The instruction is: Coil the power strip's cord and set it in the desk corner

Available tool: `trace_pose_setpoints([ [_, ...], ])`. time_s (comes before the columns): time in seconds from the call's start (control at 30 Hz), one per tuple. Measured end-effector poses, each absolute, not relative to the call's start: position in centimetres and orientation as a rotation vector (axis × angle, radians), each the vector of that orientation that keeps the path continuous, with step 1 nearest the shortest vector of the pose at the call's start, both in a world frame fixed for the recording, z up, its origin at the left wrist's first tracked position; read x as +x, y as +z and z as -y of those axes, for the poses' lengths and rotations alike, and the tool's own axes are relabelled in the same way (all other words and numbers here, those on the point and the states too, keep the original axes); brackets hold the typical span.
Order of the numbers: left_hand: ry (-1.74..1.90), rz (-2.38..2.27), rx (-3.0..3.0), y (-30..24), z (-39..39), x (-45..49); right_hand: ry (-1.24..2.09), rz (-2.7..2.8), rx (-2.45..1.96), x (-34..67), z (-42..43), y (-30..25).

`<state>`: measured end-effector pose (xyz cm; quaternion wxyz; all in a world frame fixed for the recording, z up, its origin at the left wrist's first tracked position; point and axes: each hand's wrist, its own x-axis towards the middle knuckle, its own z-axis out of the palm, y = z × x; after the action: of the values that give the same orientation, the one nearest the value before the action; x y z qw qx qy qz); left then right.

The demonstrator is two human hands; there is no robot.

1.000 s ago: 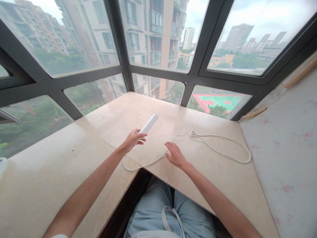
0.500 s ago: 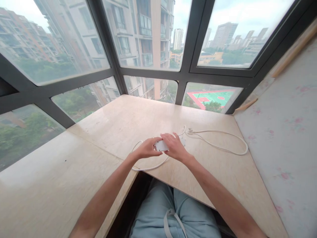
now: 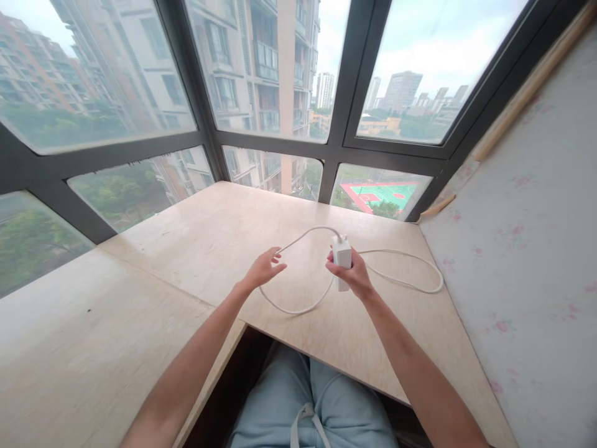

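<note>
Power strip (image 3: pixel 342 256): white, slim, rectangular bar, held upright above wooden desk (image 3: pixel 219 224), near its middle. Right hand (image 3: pixel 357 279) clenched around strip's lower half. White cable (image 3: pixel 298 311) runs from strip's top, arcs left, loops on desk; second loop lies to the right. Left hand (image 3: pixel 265 269) released, fingers spread, just beside cable arc.

Matt plywood desk (image 3: pixel 186 261); glossy plastic strip (image 3: pixel 342 261)
</note>
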<state>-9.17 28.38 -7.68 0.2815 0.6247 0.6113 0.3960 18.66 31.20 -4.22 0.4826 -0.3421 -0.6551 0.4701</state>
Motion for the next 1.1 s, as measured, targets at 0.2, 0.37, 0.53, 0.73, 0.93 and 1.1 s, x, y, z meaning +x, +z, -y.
trace_pose_setpoints([
  [0.2,1.387,-1.164,0.75,-7.8,-26.5,-4.4,1.528,0.992,-0.506,18.7,-29.4,-4.0],
  [0.37,1.51,-0.958,0.583,-7.9,-24.2,0.3,1.686,0.643,-0.476,17.2,-28.2,-5.4],
  [0.53,1.573,-0.713,0.475,-8.6,-21.4,3.6,1.687,0.503,-0.466,15.2,-26.4,-7.1],
  [0.73,1.658,-0.702,0.581,-9.5,-19.9,4.5,1.608,0.472,-0.451,14.8,-25.1,-8.6],
  [0.93,1.339,-0.901,0.731,-10.1,-19.9,2.7,1.636,0.722,-0.542,15.9,-25.1,-9.5],
  [1.1,1.359,-1.016,0.854,-9.1,-19.7,0.6,1.708,0.892,-0.529,18.2,-25.2,-9.4],
])
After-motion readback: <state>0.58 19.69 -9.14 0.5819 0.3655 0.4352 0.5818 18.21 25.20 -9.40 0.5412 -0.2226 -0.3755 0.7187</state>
